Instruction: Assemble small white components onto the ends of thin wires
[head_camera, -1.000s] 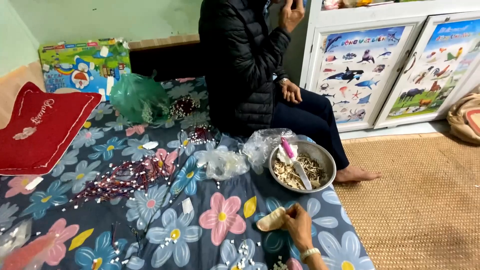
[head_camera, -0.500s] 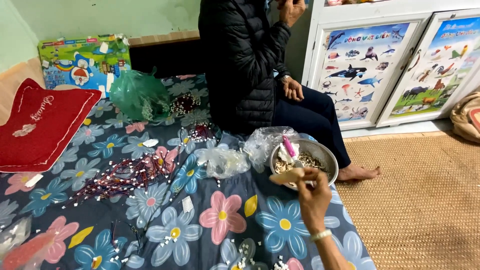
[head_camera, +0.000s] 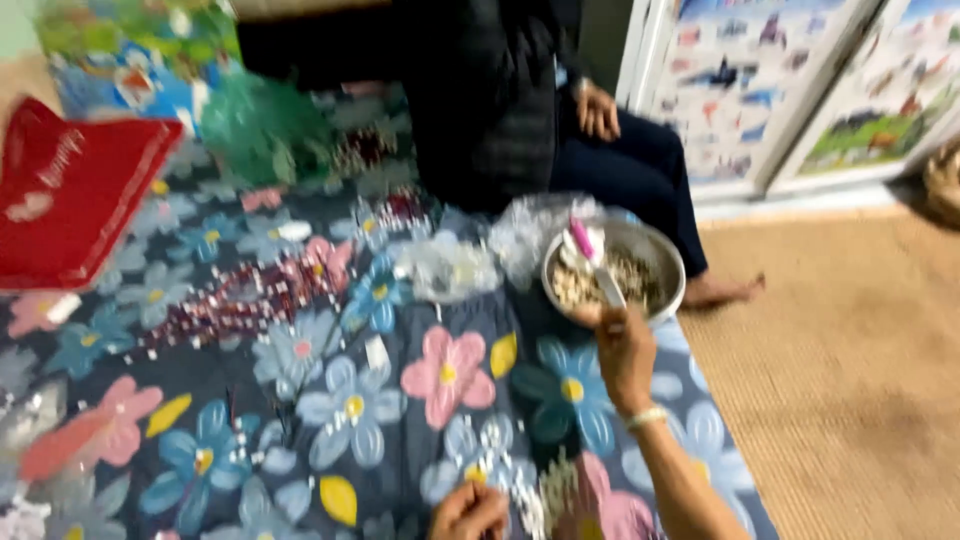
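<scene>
Two of your hands show in this blurred view: your left hand (head_camera: 468, 512) sits at the bottom edge on the floral mat (head_camera: 300, 400), fingers curled in, though the blur keeps you from telling whether they pinch anything. Far to the left of it lies a red cushion (head_camera: 70, 200), and between cushion and bowl a dark reddish strand of beads (head_camera: 240, 305) trails across the blue and pink flowers, with a green plastic bag (head_camera: 255, 130) behind it. Moving right, a crumpled clear plastic bag (head_camera: 450, 268) lies just beside the metal bowl (head_camera: 668, 262), which rests on the mat's right part, near the woven straw floor mat (head_camera: 850, 380). The bowl is round and silvery, filled with small pale pieces, and a pink-and-white tool (head_camera: 590, 255) leans inside it. Your right hand (head_camera: 625, 355) reaches up to the bowl's near rim, fingers closed and touching the rim; whether they grip something small you cannot tell. Behind the bowl a person in a dark jacket (head_camera: 490, 100) sits, one hand (head_camera: 598, 112) resting on a knee, a bare foot (head_camera: 722, 290) just right of the bowl.
</scene>
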